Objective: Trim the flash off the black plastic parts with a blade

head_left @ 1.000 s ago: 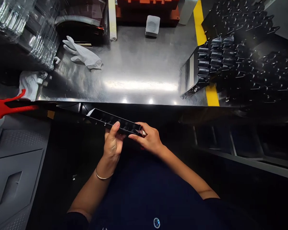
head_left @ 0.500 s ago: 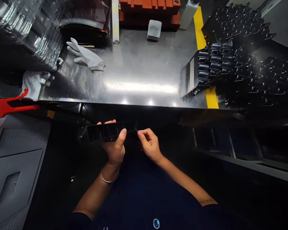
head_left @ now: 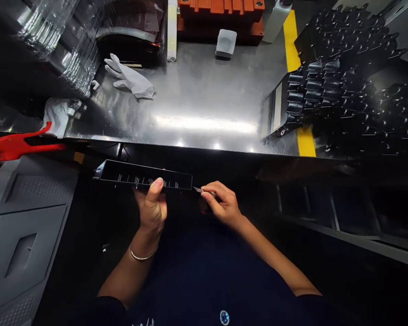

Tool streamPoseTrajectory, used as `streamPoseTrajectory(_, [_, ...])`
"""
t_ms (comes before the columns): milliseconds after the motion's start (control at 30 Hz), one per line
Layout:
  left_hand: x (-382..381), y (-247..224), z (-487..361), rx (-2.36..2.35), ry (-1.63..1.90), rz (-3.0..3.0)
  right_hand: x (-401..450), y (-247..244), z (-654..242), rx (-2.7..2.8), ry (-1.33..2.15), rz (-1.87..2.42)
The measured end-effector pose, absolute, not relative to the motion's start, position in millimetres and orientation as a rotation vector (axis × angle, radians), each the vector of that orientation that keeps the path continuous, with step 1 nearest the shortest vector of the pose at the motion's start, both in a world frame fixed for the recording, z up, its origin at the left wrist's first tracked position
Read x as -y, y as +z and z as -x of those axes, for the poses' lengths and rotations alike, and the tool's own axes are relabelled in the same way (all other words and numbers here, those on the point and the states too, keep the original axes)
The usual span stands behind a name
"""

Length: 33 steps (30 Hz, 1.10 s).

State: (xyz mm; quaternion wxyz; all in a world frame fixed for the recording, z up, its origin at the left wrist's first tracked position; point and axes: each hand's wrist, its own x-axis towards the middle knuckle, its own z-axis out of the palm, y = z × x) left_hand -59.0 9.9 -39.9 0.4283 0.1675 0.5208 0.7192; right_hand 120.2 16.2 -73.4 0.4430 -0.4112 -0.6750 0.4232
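Note:
A long black plastic part (head_left: 129,175) with ribs along its inner side is held in front of the table edge. My left hand (head_left: 151,206) grips it from below, thumb on the near rim. To the right, my right hand (head_left: 222,199) is closed on a small knife (head_left: 197,189). Its pointed blade faces left, close to the part's right end; whether they touch is hard to tell.
The metal table (head_left: 204,90) carries a white glove (head_left: 131,80), a grey-white block (head_left: 226,43), an orange-red fixture (head_left: 221,20) and stacked black parts (head_left: 313,86) at right. Clear-wrapped pieces (head_left: 44,31) stand at upper left. A red-handled tool (head_left: 20,146) juts in at left.
The black part has tilted, so its ribbed inner side now shows. My left hand has moved a little left, my right hand to the right with the knife. The view has shifted slightly.

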Motion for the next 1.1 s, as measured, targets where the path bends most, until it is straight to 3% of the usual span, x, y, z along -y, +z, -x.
streamPoseTrajectory(200, [0.6, -39.5, 53.0, -1.283, 1.716, -0.333, -35.4, -74.8, -121.0, 1.747, 0.970, 0.942])
streamPoseTrajectory(400, [4.5, -36.2, 63.5, -1.163, 1.302, -0.221, -38.5, -70.7, -132.5, 1.732, 1.095, 1.035])
streamPoseTrajectory(700, [-5.2, -52.2, 67.9, -1.391, 1.287, -0.347, -19.2, -53.4, -128.6, 2.043, 1.285, 0.665])
streamPoseTrajectory(1100, [-10.7, -43.0, 82.9, -1.386, 1.270, -0.475, -8.3, -54.9, -112.3, 2.011, 1.055, 0.756])
